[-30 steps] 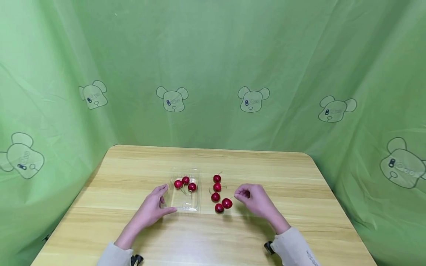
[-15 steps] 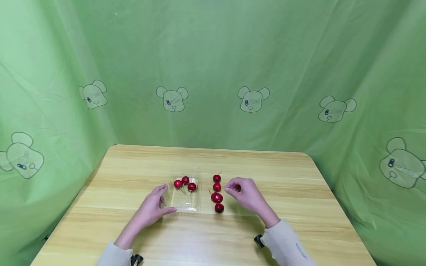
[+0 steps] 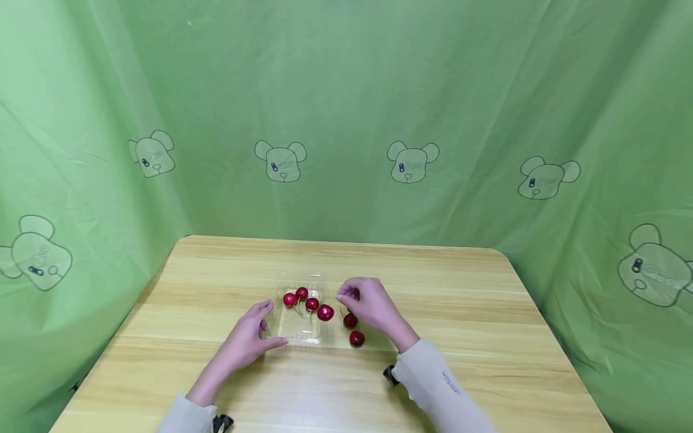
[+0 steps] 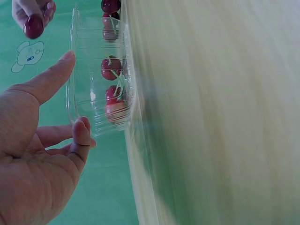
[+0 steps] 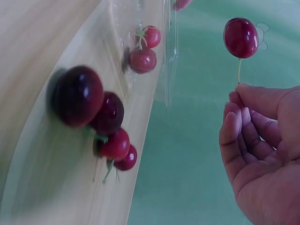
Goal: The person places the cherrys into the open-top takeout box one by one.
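A clear plastic container (image 3: 295, 328) stands on the table with 3 red cherries (image 4: 111, 69) lying in it. At its left side my left hand (image 3: 245, 338) holds the rim, thumb at the near corner and fingers at the left edge. My right hand (image 3: 369, 302) pinches the thin stem of another cherry (image 3: 325, 313), seen raised in the right wrist view with the fruit (image 5: 241, 38) beyond the fingertips. In the head view this cherry appears over the container's right rim. Loose cherries (image 3: 351, 320) lie in a row beneath the right hand, which hides some of them.
The wooden table (image 3: 460, 288) has rounded far corners. A green curtain (image 3: 346, 90) with printed bear heads surrounds its back and sides. The row of loose cherries (image 5: 112, 143) sits just right of the container.
My right hand has carried the cherry by its stem leftward and away from me, from beside the row to the container's right rim. The left hand and container have stayed put.
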{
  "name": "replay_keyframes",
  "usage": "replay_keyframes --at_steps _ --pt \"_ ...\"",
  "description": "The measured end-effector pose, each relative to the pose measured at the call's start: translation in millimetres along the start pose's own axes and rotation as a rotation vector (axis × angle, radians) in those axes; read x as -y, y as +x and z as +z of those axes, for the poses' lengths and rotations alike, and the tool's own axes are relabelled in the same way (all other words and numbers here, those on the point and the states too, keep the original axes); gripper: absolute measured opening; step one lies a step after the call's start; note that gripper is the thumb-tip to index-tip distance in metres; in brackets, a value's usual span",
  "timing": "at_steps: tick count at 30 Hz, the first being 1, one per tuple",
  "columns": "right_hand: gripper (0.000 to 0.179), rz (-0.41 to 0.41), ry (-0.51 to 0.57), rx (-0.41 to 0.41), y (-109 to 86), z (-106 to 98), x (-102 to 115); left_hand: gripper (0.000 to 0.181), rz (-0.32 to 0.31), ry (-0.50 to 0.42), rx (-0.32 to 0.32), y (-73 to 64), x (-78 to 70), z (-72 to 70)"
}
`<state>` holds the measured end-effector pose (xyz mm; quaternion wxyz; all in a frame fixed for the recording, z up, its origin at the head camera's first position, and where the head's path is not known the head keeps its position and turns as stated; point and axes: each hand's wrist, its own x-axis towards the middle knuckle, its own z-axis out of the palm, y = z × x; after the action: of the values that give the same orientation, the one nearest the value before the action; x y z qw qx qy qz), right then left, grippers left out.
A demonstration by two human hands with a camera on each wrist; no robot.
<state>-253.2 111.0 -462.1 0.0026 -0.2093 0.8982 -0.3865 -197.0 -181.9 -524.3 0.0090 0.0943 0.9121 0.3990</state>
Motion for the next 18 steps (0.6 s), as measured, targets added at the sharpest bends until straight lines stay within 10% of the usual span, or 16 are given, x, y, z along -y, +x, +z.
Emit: replay_keyframes --at_steps 18 --pt "0.007 -0.035 -0.104 -0.037 32.7 47.8 9.4 0.101 0.004 -0.006 0.002 1.0 -0.1 0.6"
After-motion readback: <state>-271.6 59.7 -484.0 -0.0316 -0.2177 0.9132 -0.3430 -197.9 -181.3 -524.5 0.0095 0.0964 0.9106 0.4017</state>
